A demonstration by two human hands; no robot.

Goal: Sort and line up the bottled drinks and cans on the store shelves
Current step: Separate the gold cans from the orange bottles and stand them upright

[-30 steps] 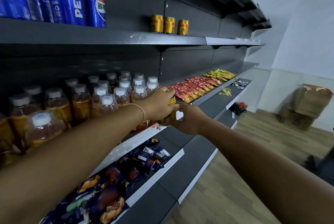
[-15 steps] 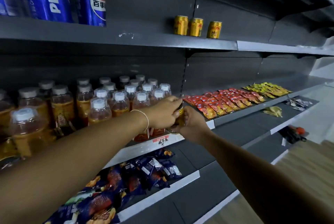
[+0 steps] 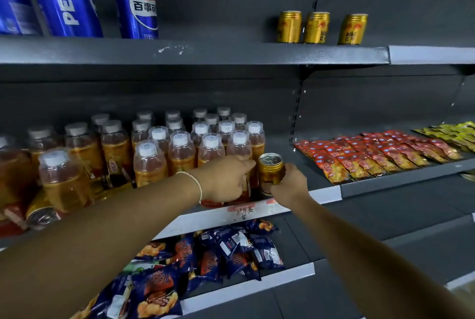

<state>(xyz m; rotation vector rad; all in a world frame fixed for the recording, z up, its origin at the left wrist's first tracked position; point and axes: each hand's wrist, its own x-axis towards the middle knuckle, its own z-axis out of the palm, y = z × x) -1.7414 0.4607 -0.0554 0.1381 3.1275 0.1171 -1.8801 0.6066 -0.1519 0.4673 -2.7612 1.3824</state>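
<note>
Nearest, blue snack bags [image 3: 226, 249] lie heaped on the lower shelf [image 3: 282, 275], under both outstretched forearms. Above them, at the front of the middle shelf [image 3: 323, 194], the right grip [image 3: 289, 182] is closed round a gold can [image 3: 271, 172]. The can stands upright near the shelf's front edge, just beside the right end of the block of bottles. The left grip [image 3: 226, 177], with a thin bracelet on the wrist, lies against the lower part of the front-right bottle [image 3: 239, 146], fingertips close to the can. Whether it clasps that bottle or only rests on it I cannot tell, as the fingers are hidden behind the hand.

The amber bottled drinks [image 3: 180, 154] with white caps stand in rows going back. Farther right on the same level lie red packets [image 3: 372, 154], then yellow ones [image 3: 452, 131]. On the upper shelf [image 3: 231, 53] three gold cans [image 3: 316, 27] stand in a row, and blue Pepsi cans [image 3: 136, 2] well to their left.
</note>
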